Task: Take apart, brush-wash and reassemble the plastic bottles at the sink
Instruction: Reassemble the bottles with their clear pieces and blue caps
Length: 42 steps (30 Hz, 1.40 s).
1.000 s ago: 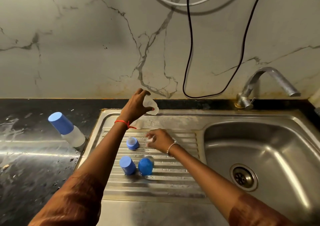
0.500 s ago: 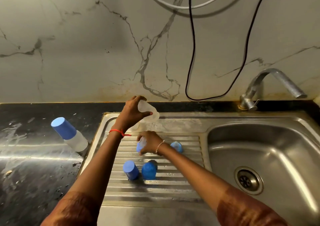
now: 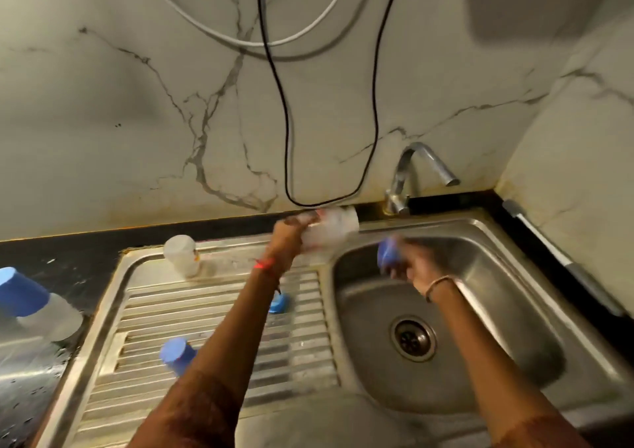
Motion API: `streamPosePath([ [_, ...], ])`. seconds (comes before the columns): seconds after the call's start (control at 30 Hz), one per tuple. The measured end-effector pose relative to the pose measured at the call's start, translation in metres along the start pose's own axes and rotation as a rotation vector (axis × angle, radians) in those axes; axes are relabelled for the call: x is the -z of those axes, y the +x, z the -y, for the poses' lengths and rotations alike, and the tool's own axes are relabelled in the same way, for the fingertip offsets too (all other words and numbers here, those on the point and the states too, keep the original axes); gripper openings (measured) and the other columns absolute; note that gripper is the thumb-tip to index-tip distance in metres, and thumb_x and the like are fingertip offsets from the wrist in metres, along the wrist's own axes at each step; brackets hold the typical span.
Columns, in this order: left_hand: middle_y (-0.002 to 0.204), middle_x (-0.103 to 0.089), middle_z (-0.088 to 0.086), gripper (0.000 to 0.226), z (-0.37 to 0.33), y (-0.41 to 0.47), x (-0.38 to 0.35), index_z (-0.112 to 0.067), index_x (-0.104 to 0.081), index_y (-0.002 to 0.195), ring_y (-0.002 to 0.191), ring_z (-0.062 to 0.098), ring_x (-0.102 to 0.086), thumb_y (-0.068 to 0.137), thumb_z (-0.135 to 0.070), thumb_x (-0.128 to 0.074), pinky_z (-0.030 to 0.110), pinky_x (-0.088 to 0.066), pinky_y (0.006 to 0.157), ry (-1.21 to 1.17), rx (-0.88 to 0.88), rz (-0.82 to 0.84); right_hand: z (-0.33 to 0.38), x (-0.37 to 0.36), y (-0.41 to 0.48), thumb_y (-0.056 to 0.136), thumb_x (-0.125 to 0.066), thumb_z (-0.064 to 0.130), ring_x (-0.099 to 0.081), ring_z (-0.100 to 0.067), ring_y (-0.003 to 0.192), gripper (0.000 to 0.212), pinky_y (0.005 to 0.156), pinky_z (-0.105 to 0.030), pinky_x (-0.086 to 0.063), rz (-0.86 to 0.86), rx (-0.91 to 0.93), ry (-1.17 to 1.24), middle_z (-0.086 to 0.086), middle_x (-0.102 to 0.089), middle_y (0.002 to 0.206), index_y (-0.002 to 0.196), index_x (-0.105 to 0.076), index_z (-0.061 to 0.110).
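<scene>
On the table (image 3: 68,262) at far left I see a blue-capped bottle (image 3: 31,303). An uncapped bottle (image 3: 182,253) stands at the draining board's (image 3: 154,310) far edge, with a loose cap (image 3: 176,350) nearer. My left hand (image 3: 291,238) grips a clear bottle body (image 3: 332,228) by the basin's far-left rim. My right hand (image 3: 411,265) clutches a blue cap (image 3: 387,255) over the sink (image 3: 514,310).
</scene>
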<state>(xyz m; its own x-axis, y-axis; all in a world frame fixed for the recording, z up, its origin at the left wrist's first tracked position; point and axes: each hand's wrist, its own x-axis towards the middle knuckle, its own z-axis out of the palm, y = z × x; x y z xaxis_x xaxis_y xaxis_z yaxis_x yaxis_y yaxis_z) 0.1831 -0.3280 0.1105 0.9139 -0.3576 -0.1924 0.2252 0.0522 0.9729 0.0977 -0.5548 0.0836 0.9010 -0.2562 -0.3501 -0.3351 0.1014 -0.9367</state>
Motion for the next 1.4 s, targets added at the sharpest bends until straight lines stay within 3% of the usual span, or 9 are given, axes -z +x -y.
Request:
streamPosePath([
  [0.1, 0.079, -0.065, 0.004, 0.036, 0.048, 0.006, -0.038, -0.001, -0.067, 0.091, 0.072, 0.014, -0.062, 0.066, -0.020, -0.085, 0.026, -0.054, 0.060, 0.603, -0.049, -0.065, -0.070, 0.030, 0.004, 0.072, -0.075, 0.008, -0.067, -0.020, 0.068, 0.008, 0.048, -0.019, -0.043, -0.004, -0.158, -1.030, -0.011, -0.068, 0.071, 0.074, -0.066, 0.008],
  [0.27, 0.095, -0.064, 0.015, 0.027, 0.041, 0.000, -0.058, -0.003, -0.064, 0.092, 0.081, 0.023, -0.064, 0.080, -0.025, -0.074, 0.030, -0.059, 0.060, 0.317, 0.153, 0.012, -0.041, 0.051, -0.011, 0.081, -0.067, 0.000, -0.061, -0.018, 0.065, 0.012, 0.047, -0.020, -0.052, -0.013, -0.046, -0.402, -0.008, -0.064, 0.074, 0.090, -0.063, 0.007],
  [0.43, 0.112, -0.060, 0.018, 0.043, 0.034, -0.006, -0.049, -0.007, -0.056, 0.120, 0.084, 0.024, -0.065, 0.084, -0.031, -0.059, 0.026, -0.059, 0.058, -0.485, 0.273, 0.177, -0.002, 0.063, -0.025, 0.080, -0.056, 0.022, -0.065, -0.019, 0.060, 0.025, 0.052, -0.023, -0.054, -0.007, 0.165, 0.409, -0.013, -0.069, 0.079, 0.097, -0.064, 0.006],
  [0.6, 0.097, -0.063, 0.012, 0.042, 0.071, -0.017, -0.061, -0.002, -0.061, 0.105, 0.077, 0.020, -0.064, 0.073, -0.021, -0.080, 0.025, -0.055, 0.051, 0.460, 0.162, -0.061, -0.062, 0.056, -0.017, 0.075, -0.072, 0.002, -0.061, -0.024, 0.067, 0.008, 0.054, -0.021, -0.046, -0.153, -0.046, -0.521, -0.013, -0.068, 0.074, 0.082, -0.068, -0.001],
  [0.77, 0.102, -0.065, 0.020, 0.041, 0.074, -0.026, -0.060, 0.004, -0.061, 0.106, 0.082, 0.023, -0.067, 0.079, -0.023, -0.075, 0.027, -0.058, 0.057, 0.177, 0.232, -0.057, -0.051, 0.045, -0.021, 0.073, -0.072, -0.006, -0.064, -0.018, 0.082, 0.033, 0.062, -0.018, -0.055, -0.071, 0.121, -0.206, -0.012, -0.066, 0.095, 0.102, -0.065, 0.006],
  [1.03, 0.103, -0.068, 0.019, 0.038, 0.071, -0.040, -0.049, 0.000, -0.064, 0.108, 0.091, 0.026, -0.068, 0.082, -0.026, -0.071, 0.033, -0.060, 0.071, -0.111, 0.276, -0.032, -0.025, 0.028, -0.031, 0.068, -0.076, -0.004, -0.063, -0.002, 0.089, 0.036, 0.072, -0.012, -0.050, 0.145, 0.372, -0.406, 0.000, -0.067, 0.097, 0.100, -0.066, 0.011],
  [1.17, 0.114, -0.064, 0.020, 0.067, 0.069, -0.050, -0.051, -0.002, -0.059, 0.116, 0.101, 0.031, -0.065, 0.062, -0.034, -0.082, 0.045, -0.056, 0.085, -0.098, 0.242, -0.029, -0.018, 0.018, -0.035, 0.078, -0.072, 0.011, -0.068, -0.019, 0.066, 0.023, 0.058, -0.029, -0.057, 0.103, 0.260, -0.193, -0.016, -0.069, 0.085, 0.095, -0.068, -0.004],
  [1.3, 0.104, -0.062, 0.016, 0.031, 0.067, -0.058, -0.050, -0.004, -0.056, 0.110, 0.093, 0.027, -0.065, 0.081, -0.003, -0.067, 0.038, -0.060, 0.067, -0.253, 0.142, 0.011, -0.002, 0.010, -0.038, 0.078, -0.072, 0.030, -0.062, -0.026, 0.050, 0.037, 0.047, -0.027, -0.053, 0.052, 0.115, -0.163, -0.021, -0.068, 0.073, 0.084, -0.067, -0.006],
  [1.4, 0.108, -0.057, 0.013, 0.037, 0.069, -0.063, -0.049, -0.008, -0.051, 0.114, 0.093, 0.024, -0.063, 0.081, -0.001, -0.067, 0.030, -0.058, 0.062, -0.192, 0.058, -0.003, 0.008, 0.005, -0.035, 0.079, -0.072, 0.028, -0.062, -0.025, 0.050, 0.040, 0.045, -0.025, -0.052, 0.058, -0.050, -0.149, -0.024, -0.065, 0.087, 0.099, -0.063, -0.005],
])
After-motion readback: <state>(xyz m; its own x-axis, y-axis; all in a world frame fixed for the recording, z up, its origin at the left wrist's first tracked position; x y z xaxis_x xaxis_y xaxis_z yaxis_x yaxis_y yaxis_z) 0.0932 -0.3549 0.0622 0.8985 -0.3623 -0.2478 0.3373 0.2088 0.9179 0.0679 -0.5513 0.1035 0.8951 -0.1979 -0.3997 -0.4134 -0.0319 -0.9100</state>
